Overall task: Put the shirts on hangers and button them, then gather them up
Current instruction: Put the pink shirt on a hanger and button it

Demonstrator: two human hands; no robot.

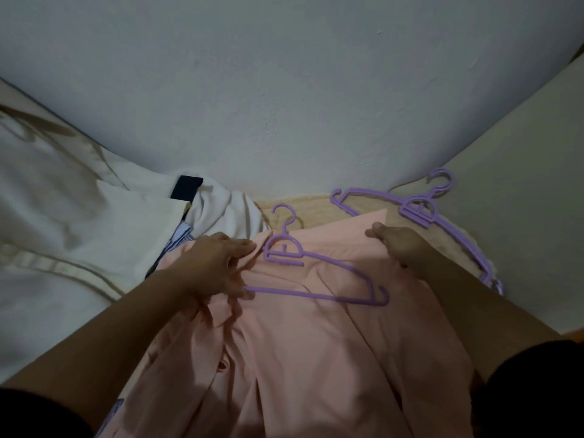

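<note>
One pink shirt [300, 343] is lying at 6 o'clock, unbuttoned, purple hanger [313, 273] resting on top, not inside; left hand [215, 267] and right hand [395, 245] are gripping its shoulders; spare hangers [420, 210] are waiting at 2 o'clock.

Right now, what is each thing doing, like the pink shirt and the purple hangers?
Pink shirt: spread out, unbuttoned, not yet hung.
Purple hanger: lying on the shirt.
Spare hangers: stacked, unused.
Left hand: gripping shirt and hanger.
Right hand: gripping shirt edge.
White cloth: crumpled.
</note>
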